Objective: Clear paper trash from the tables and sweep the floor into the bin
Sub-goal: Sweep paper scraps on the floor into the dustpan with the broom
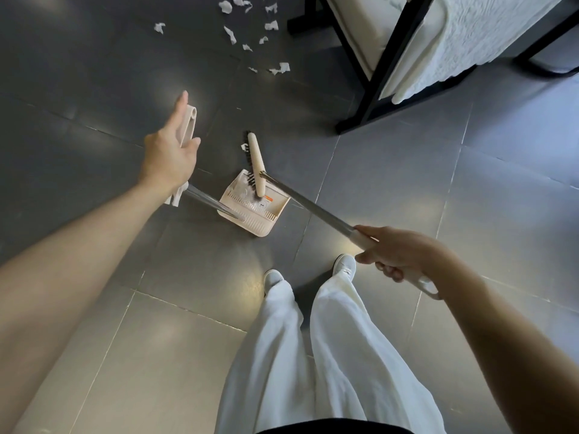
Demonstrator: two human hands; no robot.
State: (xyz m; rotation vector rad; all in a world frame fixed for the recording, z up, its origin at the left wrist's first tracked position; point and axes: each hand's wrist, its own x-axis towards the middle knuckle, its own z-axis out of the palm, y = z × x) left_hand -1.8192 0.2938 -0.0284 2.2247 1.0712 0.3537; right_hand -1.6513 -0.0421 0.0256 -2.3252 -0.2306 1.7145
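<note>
My left hand (170,158) grips the beige top handle (189,125) of a long-handled dustpan, forefinger stretched along it. The beige dustpan (255,222) stands on the grey floor ahead of my feet. My right hand (394,250) grips the white handle of a broom, whose metal pole (308,204) slants down to the left. The beige broom head (257,162) with dark bristles lies over the dustpan's mouth. Several torn white paper scraps (233,34) are scattered on the floor further ahead. A bit of white paper shows under my left wrist.
A black-framed piece of furniture (372,98) with a white cushion and textured white cloth (470,42) stands at the upper right. My white trousers and white shoes (344,264) are just behind the dustpan. The grey tiled floor (94,57) stretches to the left.
</note>
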